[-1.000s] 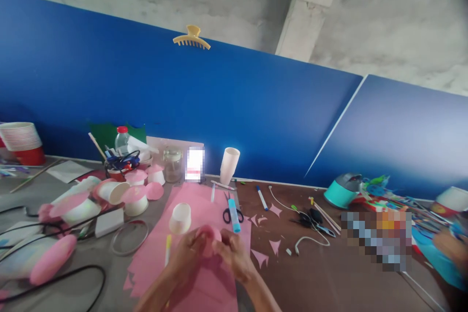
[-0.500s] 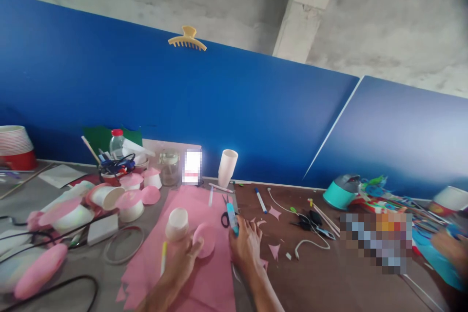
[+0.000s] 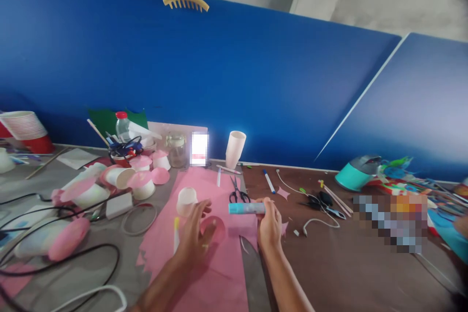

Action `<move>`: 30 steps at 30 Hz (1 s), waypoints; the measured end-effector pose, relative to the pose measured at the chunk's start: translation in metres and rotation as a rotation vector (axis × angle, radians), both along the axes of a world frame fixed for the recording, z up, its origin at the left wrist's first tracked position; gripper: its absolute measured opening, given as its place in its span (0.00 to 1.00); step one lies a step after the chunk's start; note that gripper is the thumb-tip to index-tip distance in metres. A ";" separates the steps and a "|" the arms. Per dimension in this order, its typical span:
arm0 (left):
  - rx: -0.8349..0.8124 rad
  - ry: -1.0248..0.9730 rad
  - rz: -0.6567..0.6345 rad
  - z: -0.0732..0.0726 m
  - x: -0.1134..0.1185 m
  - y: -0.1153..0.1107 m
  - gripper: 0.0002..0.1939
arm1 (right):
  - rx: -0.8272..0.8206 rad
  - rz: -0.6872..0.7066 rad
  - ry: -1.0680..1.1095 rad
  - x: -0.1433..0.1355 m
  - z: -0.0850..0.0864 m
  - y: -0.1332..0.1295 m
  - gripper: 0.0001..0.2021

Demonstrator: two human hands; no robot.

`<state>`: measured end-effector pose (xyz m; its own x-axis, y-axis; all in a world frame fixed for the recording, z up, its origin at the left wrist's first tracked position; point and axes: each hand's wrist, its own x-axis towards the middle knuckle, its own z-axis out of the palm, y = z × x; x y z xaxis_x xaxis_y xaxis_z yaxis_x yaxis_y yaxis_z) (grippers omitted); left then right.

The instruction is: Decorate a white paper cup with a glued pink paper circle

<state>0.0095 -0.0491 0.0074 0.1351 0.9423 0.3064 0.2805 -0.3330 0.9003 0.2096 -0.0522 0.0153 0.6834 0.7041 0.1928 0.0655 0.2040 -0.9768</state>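
Note:
My right hand (image 3: 269,224) is closed around a light-blue glue stick (image 3: 245,208), held level above the pink paper. My left hand (image 3: 197,229) has its fingers apart over a round pink paper disc (image 3: 219,229); whether it touches the disc I cannot tell. Just beyond the left fingers stands a small white paper cup (image 3: 186,202). Near the left wrist lies a yellow-capped marker (image 3: 176,231). Behind the glue stick, black-handled scissors (image 3: 237,194) lie with blades pointing away. The large pink paper sheet (image 3: 223,282) is spread under all this.
Cups with pink paper tops (image 3: 142,185) crowd the left, amid black cables (image 3: 113,263). A tall white cup stack (image 3: 236,148) stands at the back. On the right are a white cord (image 3: 321,226), a turquoise container (image 3: 353,175) and another person's hand (image 3: 461,226).
My right hand has lifted the glue stick and turned it from upright to level. My left fingers have spread, letting go of the pink disc. The view has tilted downward.

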 end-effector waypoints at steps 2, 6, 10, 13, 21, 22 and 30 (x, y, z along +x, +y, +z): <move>0.032 -0.002 -0.075 0.005 -0.002 -0.001 0.25 | 0.017 0.081 -0.037 -0.006 0.002 -0.004 0.25; 0.072 0.120 -0.233 0.004 -0.001 -0.007 0.28 | 0.086 0.280 -0.187 -0.027 -0.001 -0.016 0.26; 0.123 0.301 -0.299 0.003 0.006 -0.012 0.15 | 0.109 0.371 -0.343 -0.037 -0.004 -0.022 0.23; 0.078 0.336 -0.325 0.010 0.010 -0.015 0.12 | 0.105 0.340 -0.440 -0.032 0.000 -0.021 0.22; -0.292 0.126 -0.485 0.030 0.009 -0.015 0.12 | 0.074 0.402 -0.463 -0.022 0.012 -0.018 0.24; -0.322 0.095 -0.506 0.030 0.008 -0.015 0.13 | 0.068 0.410 -0.451 -0.022 0.012 -0.018 0.23; -0.335 0.091 -0.481 0.026 0.005 -0.013 0.13 | 0.010 0.316 -0.299 -0.015 0.000 -0.008 0.24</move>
